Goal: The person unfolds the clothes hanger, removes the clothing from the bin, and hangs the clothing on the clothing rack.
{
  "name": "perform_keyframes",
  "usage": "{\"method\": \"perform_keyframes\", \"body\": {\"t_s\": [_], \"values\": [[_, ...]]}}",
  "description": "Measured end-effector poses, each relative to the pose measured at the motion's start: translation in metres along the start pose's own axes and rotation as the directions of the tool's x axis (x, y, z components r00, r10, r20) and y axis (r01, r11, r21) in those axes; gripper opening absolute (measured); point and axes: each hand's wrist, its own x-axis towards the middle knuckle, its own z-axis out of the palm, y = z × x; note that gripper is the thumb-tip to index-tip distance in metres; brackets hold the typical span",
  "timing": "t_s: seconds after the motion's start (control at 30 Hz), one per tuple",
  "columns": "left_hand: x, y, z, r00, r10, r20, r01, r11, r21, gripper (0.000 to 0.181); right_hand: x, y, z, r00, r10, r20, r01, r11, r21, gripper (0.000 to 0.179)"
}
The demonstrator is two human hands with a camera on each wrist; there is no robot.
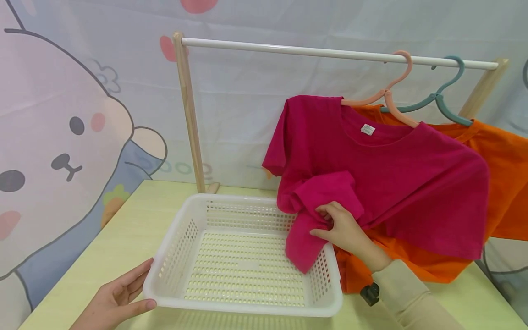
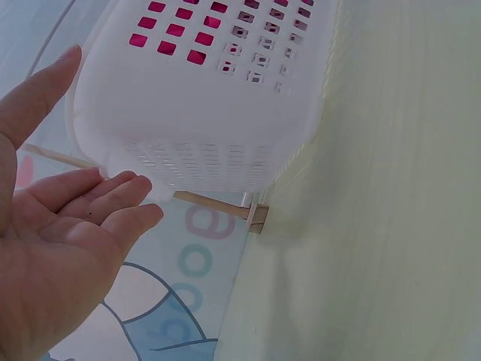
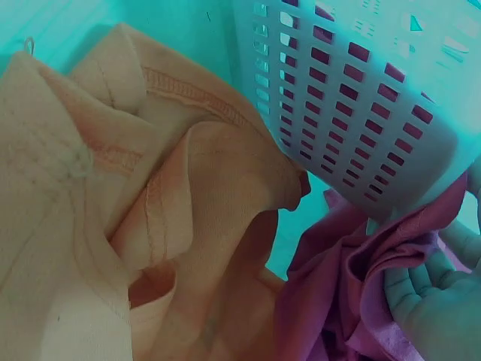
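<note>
A magenta T-shirt (image 1: pixel 383 169) hangs by its neck on a peach hanger (image 1: pixel 385 94). Its bunched lower part falls over the right rim of a white perforated basket (image 1: pixel 247 306). My right hand (image 1: pixel 344 229) grips that bunched cloth, its fingers bent into the folds; the right wrist view shows the fingers against the bunched magenta cloth (image 3: pixel 338 286) beside the basket wall. At the basket's near-left corner is my left hand (image 1: pixel 113 298), thumb and fingers spread around the corner. The left wrist view has its fingers (image 2: pixel 120 192) nearly straight by the rim.
Behind, an orange T-shirt (image 1: pixel 511 174) hangs on a teal hanger (image 1: pixel 443 94). Both hangers hook over the white rail (image 1: pixel 288 48) of a rack with wooden posts (image 1: pixel 189 114). The basket stands on a pale yellow table (image 1: pixel 136 220); a printed cloth (image 1: pixel 243 114) covers the wall.
</note>
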Motion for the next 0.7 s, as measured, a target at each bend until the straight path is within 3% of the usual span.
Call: {"method": "perform_keyframes", "body": {"t_s": [0.4, 0.7], "values": [[0.0, -0.001, 0.0, 1.0, -0.005, 0.0, 0.005, 1.0, -0.014, 0.073, 0.007, 0.003, 0.001, 0.995, 0.04, -0.089, -0.042, 0.999, -0.018, 0.037], [0.0, -0.002, -0.001, 1.0, -0.006, 0.006, 0.006, 1.0, -0.022, 0.074, 0.012, 0.011, 0.001, 0.991, 0.049, -0.125, -0.053, 0.998, -0.027, 0.038]]}}
